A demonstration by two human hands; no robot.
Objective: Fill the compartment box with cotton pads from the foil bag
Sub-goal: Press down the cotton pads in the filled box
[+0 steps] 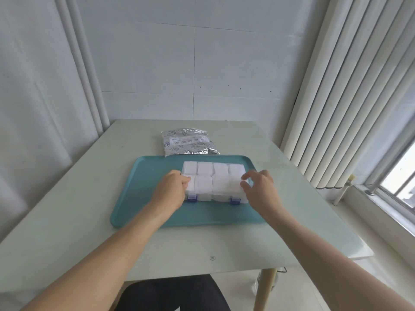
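A clear compartment box (214, 180) with two blue latches lies on a teal tray (146, 187). White cotton pads show in all its visible compartments, and its lid looks closed. My left hand (171, 190) grips the box's left end with curled fingers. At the box's right end is my right hand (258, 187), its fingers curved and spread by the edge, with contact unclear. The silver foil bag (187, 142) lies flat on the table just behind the tray.
The tray sits on a pale green table (224, 243) set in a corner. White walls stand behind and to the left. A white radiator (343, 108) and a window ledge are at the right. My dark-clothed lap shows under the table's front edge.
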